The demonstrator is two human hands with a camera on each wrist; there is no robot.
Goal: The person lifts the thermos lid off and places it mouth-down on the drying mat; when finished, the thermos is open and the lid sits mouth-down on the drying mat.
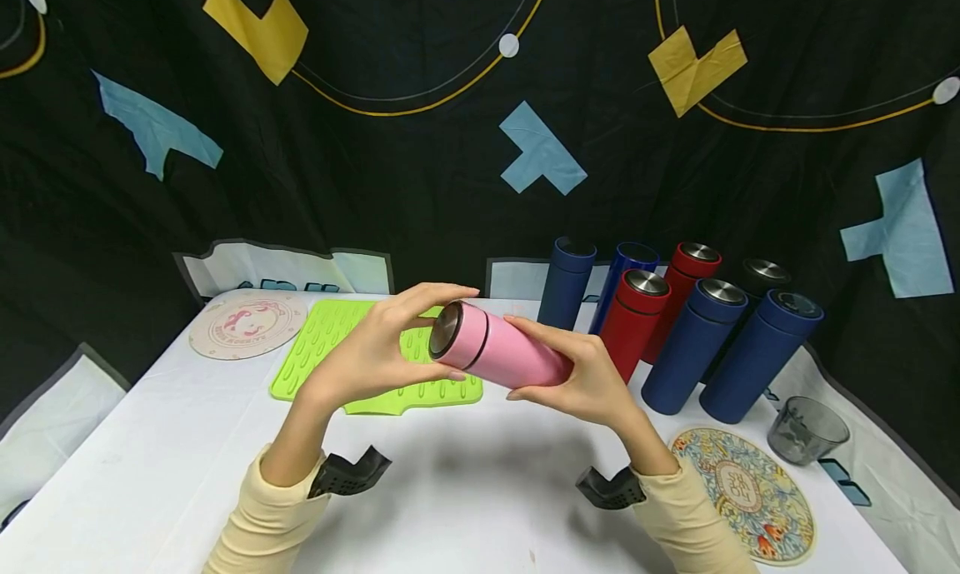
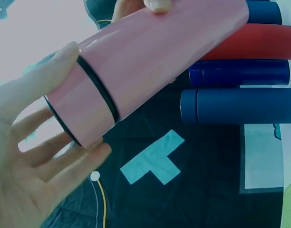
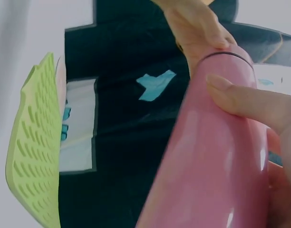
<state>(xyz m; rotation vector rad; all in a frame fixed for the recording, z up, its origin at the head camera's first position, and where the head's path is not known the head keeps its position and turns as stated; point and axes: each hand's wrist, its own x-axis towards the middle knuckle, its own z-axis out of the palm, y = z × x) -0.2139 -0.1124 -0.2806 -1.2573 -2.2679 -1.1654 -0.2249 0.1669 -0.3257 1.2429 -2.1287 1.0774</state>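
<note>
Centrally, head view: one pink bottle (image 1: 517, 351), capped, steel-topped, tilted, held above the table (image 1: 465, 524) between two hands; cap end toward the left hand (image 1: 373, 345), base end within the right hand (image 1: 588, 378). Left hand: thumb below, fingers above, holding the cap end. Right hand: gripping the lower body. Behind the left hand, one green mat (image 1: 322, 345); beyond the right hand, a group of standing bottles, including one red bottle (image 1: 636, 328) in front.

Left wrist view: pink bottle slanting across the upper part; left thumb along the cap beside the dark ring, fingers spread past the cap's end.

Right wrist view: pink bottle large at lower right; right thumb laid on its body below the ring, fingers around the far side; left hand at the cap end.
</note>
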